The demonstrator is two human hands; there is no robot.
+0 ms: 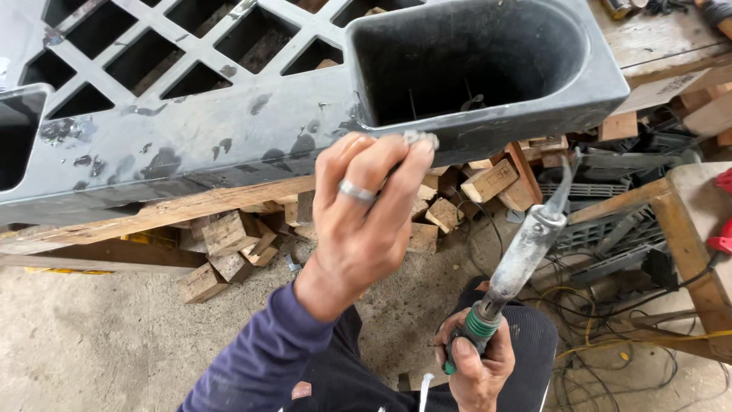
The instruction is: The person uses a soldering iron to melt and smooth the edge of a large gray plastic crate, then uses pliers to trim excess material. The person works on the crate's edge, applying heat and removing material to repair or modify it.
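A small grey bit of material (421, 139) is pinched between the fingertips of the left hand (364, 217) and held against the lower edge of the black plastic pallet (229, 137), just below the deep pocket (465, 61) at its corner. The right hand (473, 366) is wrapped closed around the green grip of a soldering iron (526, 252), whose bent tip points up toward that same edge but is not touching it; a gap is seen between tip and plastic.

For the step in hand, judged as patching the pallet edge with heat: the piece is best kept flat on the damaged spot, fingers kept back from where the hot tip lands, and the tip brought in slowly from the right so plastic is melted in rather than burnt. The iron's cord should be kept off the wires (610, 320) lying below.

The pallet rests tilted on a wooden beam (152, 217), above and ahead of both hands. The left hand is touching its edge; the right hand is lower, near the lap, well apart from it. Wood blocks (229, 244) are piled on the ground under the pallet. A ring is worn on the left hand.
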